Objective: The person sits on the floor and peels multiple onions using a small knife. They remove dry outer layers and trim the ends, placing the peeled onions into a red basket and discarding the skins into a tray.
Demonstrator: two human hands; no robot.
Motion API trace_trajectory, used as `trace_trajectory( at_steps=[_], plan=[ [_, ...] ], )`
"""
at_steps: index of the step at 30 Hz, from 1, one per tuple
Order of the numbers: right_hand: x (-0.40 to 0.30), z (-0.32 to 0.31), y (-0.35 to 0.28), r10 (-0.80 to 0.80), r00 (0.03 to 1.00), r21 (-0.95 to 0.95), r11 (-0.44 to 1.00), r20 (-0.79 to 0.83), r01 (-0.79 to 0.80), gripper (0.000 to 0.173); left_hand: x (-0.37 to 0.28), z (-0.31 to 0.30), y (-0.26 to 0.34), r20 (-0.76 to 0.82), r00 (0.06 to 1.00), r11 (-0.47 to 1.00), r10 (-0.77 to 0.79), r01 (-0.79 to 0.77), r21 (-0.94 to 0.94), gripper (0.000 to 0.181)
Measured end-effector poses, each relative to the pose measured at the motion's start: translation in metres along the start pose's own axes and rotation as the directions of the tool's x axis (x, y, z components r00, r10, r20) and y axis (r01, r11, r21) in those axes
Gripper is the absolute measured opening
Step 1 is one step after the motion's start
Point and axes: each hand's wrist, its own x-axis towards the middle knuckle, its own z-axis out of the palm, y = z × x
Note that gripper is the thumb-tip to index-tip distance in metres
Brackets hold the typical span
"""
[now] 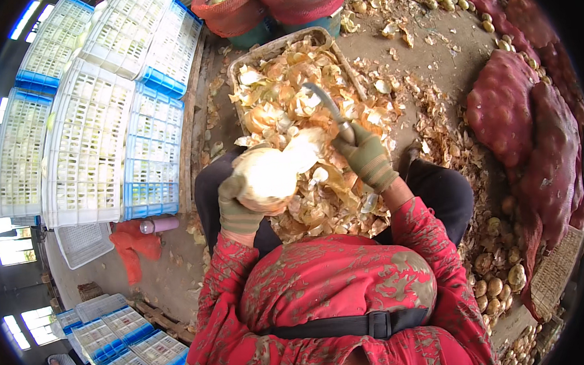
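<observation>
My left hand (237,208), in a knit work glove, holds a large onion (266,181) that is strongly overexposed. A bright flap, perhaps peeled skin (304,149), stands out from the onion's upper right; the glare hides whether it is attached. My right hand (368,160), gloved too, grips the handle of a curved knife (326,102). Its blade points up and to the left, apart from the onion. Beneath both hands, onion skins (286,87) heap up in a shallow tray (348,71) and spill over its near side between my legs.
Crates (86,145) of peeled onions are stacked at left. Two buckets (304,6) lined with red mesh stand beyond the tray. Full red mesh sacks (503,104) and loose onions (494,290) lie at right. A pink bottle (159,224) and an orange-red cloth-like item (133,245) are on the floor.
</observation>
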Motion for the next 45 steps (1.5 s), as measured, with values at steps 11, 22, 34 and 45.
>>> trace_trajectory(
  at_steps=[11, 22, 34, 45],
  plan=[
    [-0.016, 0.004, -0.04, 0.224, 0.927, 0.593, 0.717, 0.302, -0.366, 0.024, -0.004, -0.006, 0.003, -0.164, 0.971, 0.975, 0.177, -0.196, -0.108, 0.066],
    [-0.024, 0.032, -0.029, 0.208, 0.888, 0.776, 0.434, 0.409, -0.459, 0.028, 0.017, 0.055, -0.016, 0.031, 0.999, 0.847, 0.023, -0.036, 0.531, 0.081],
    [-0.027, 0.0, -0.063, 0.108, 0.983, 0.551, 0.817, 0.147, -0.172, 0.013, 0.013, 0.044, -0.044, -0.225, 0.974, 0.935, -0.033, 0.11, 0.337, 0.084],
    [-0.012, 0.004, -0.055, 0.317, 0.893, 0.616, 0.647, 0.319, -0.449, 0.022, 0.028, 0.027, -0.046, -0.107, 0.936, 0.782, 0.334, -0.212, 0.586, 0.076]
  ],
)
